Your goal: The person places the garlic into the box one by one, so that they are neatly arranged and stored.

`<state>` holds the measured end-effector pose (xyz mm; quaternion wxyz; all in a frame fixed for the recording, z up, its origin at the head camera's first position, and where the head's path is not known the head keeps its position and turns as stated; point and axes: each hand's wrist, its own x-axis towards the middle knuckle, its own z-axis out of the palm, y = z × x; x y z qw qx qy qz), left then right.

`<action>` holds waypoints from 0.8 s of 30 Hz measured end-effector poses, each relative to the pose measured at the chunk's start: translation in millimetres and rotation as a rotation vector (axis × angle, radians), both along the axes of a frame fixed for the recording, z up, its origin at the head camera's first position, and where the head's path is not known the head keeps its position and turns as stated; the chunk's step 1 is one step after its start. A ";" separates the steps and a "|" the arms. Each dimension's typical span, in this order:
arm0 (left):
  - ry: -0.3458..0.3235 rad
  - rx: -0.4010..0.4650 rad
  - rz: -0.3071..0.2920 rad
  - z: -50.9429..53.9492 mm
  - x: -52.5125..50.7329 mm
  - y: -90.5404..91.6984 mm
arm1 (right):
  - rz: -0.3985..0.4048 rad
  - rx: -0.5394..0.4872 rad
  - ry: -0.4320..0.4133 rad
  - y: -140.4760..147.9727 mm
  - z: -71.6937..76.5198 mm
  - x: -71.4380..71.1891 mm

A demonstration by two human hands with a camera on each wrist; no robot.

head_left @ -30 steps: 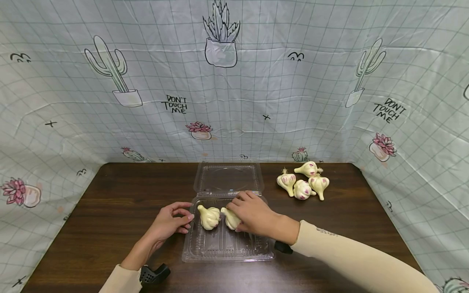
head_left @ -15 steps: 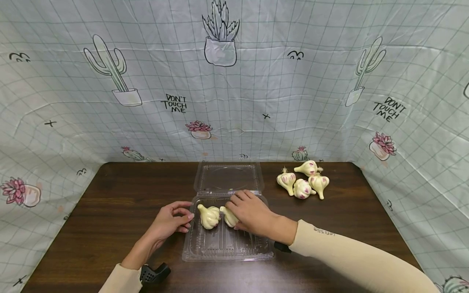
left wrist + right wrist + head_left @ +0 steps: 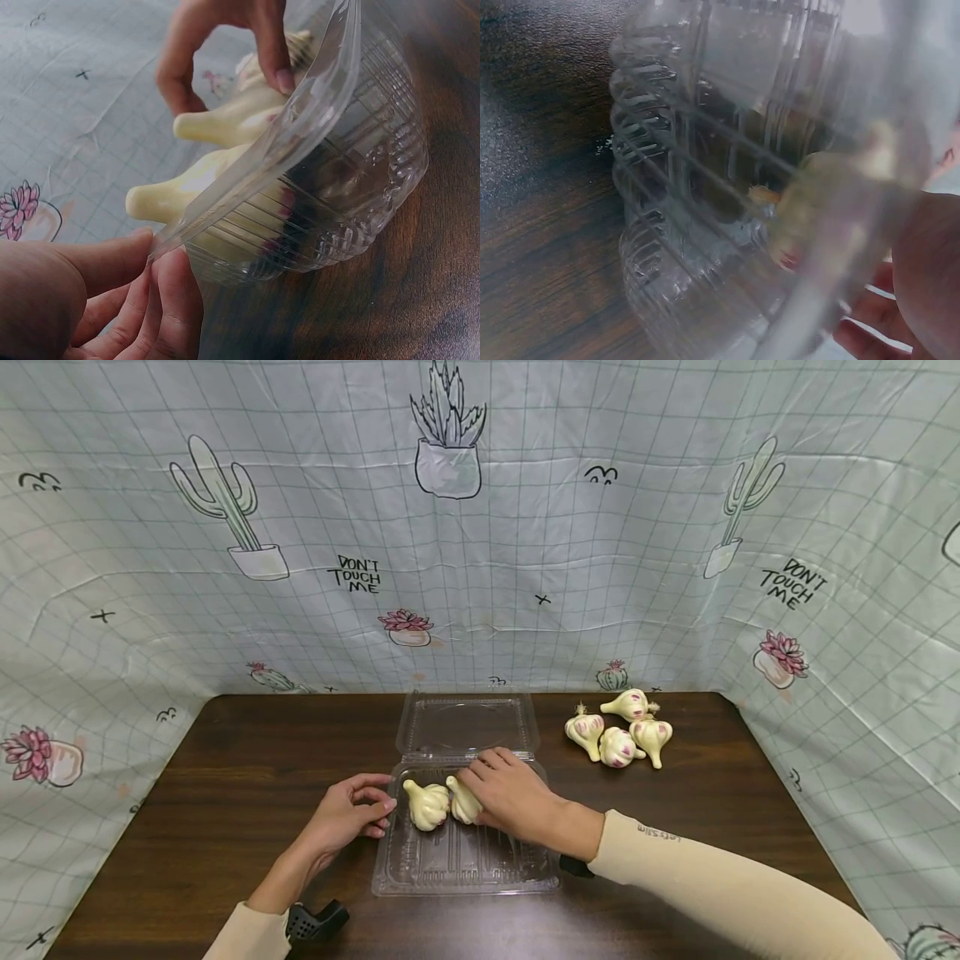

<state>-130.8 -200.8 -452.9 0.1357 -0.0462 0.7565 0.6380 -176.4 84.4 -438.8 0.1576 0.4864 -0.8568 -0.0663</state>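
A clear plastic clamshell container [image 3: 450, 877] lies on the table with its lid [image 3: 468, 727] folded back. My left hand [image 3: 348, 810] pinches the left rim between thumb and fingers, as the left wrist view shows. One garlic bulb [image 3: 428, 806] lies in the container near that rim. Beside it, my right hand [image 3: 517, 793] grips a second garlic bulb [image 3: 465, 802] inside the container, with fingers over its far side and thumb on the near side. Through the blurred container wall in the right wrist view, the held bulb shows only partly.
Several more garlic bulbs [image 3: 619, 747] lie in a group at the back right of the dark wooden table [image 3: 255, 760]. A printed cloth [image 3: 480, 568] hangs behind and along both sides. Black wrist devices [image 3: 317, 922] sit below each hand.
My right hand has moved slightly left with the second garlic bulb, bringing it closer to the first. The left hand stays at the container's rim.
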 end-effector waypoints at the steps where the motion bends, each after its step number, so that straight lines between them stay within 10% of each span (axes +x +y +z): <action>1: 0.003 -0.001 -0.003 -0.6 -0.3 -0.4 | 0.000 0.000 0.002 0.1 -0.1 -0.1; 24: -0.017 -0.009 0.012 2.2 0.3 0.4 | -0.018 -0.082 0.038 22.4 21.2 -1.2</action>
